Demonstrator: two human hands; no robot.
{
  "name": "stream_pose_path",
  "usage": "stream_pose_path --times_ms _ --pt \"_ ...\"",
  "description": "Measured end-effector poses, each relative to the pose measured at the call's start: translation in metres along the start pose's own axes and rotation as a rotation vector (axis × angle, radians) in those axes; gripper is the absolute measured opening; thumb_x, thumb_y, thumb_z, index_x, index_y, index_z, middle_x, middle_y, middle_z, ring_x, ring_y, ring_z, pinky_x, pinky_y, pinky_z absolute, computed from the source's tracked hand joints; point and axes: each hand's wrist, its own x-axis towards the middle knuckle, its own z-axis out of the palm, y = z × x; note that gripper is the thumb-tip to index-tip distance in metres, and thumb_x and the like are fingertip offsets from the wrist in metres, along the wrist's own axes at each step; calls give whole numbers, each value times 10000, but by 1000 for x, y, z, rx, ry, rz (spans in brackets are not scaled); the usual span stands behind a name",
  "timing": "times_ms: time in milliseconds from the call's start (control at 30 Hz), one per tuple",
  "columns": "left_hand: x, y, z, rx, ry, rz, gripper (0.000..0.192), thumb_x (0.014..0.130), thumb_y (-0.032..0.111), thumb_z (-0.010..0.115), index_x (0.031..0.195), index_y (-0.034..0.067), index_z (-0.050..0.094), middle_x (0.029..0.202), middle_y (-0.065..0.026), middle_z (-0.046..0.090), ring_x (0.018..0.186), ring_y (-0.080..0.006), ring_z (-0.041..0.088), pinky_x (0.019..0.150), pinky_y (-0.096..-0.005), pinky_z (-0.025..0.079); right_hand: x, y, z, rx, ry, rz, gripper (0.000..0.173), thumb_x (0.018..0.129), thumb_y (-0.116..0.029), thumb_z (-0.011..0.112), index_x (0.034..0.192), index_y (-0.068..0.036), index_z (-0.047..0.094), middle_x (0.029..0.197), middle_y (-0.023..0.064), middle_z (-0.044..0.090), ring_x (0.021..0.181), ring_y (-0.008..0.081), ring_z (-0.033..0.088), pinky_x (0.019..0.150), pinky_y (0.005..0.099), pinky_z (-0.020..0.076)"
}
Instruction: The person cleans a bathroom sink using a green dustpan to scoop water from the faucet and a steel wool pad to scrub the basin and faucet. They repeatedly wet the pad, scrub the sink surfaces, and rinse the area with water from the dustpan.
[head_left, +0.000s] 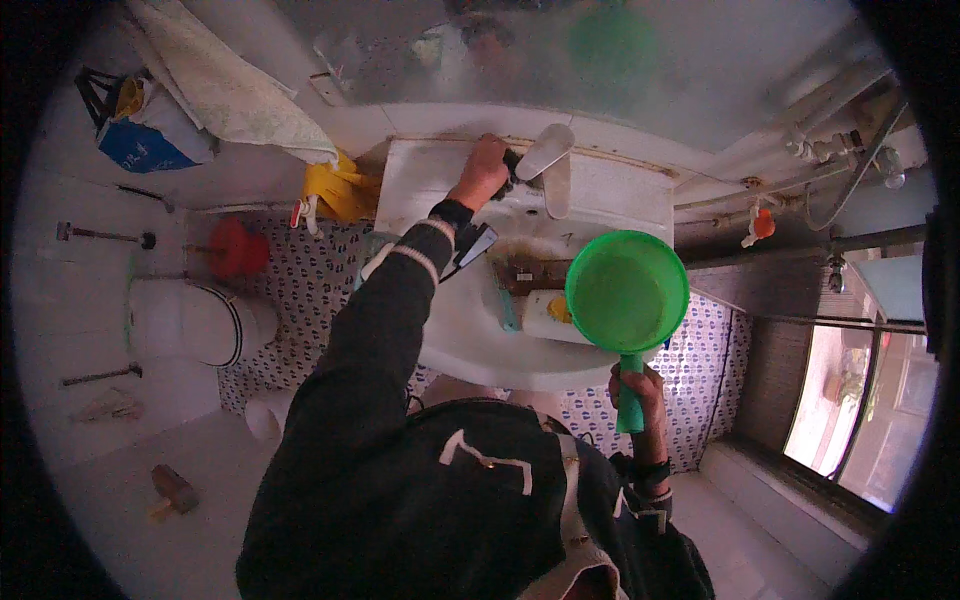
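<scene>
My right hand grips the handle of a green plastic dipper, held over the right front rim of a white washbasin. The dipper's round bowl faces up towards the camera. At the basin's back ledge my left hand is closed on a dark scrubber or cloth, just left of the metal faucet. In the basin lie a teal-handled brush and a white container with a yellow part. A dark object with a pale face lies beside my left wrist.
A foggy mirror spans the wall behind the basin. To the left are a hanging towel, a yellow cloth, a red plunger or bowl and a toilet. Pipes and a valve with an orange handle line the right wall.
</scene>
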Motion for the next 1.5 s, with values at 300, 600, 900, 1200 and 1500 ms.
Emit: stream_pose_path --times_ms 300,600,900,1200,1500 --pt "-44 38 20 -3 -168 -164 188 692 -26 522 867 -53 585 949 -260 577 911 -446 525 810 -481 438 4 2 5 15 -9 8 399 732 -297 616 934 41 553 681 66 554 545 132 519 490 244 419" --pt "-47 45 32 563 -252 544 141 698 73 573 789 -16 632 856 -153 565 881 -335 543 760 -442 466 2 3 9 -15 5 -6 428 730 -326 622 941 41 555 680 64 551 548 132 510 481 246 402" --pt "-42 20 20 266 8 84 107 676 49 571 742 -20 619 832 -176 568 853 -321 554 694 -450 459 -3 8 14 -3 11 -19 446 729 -349 612 948 37 557 683 68 550 561 131 510 495 243 405" --pt "-18 -22 -6 313 -99 27 281 677 -47 536 951 -11 586 972 -208 528 962 -389 505 844 -469 422 -9 5 21 -81 32 -17 433 731 -358 605 901 37 557 660 65 541 544 132 494 494 245 381" --pt "-8 -17 -12 -50 -142 199 278 785 9 495 1059 3 543 1006 -193 549 1019 -399 501 916 -467 401 0 9 19 -50 -1 9 425 736 -333 582 932 43 552 643 77 542 526 140 500 478 246 390"
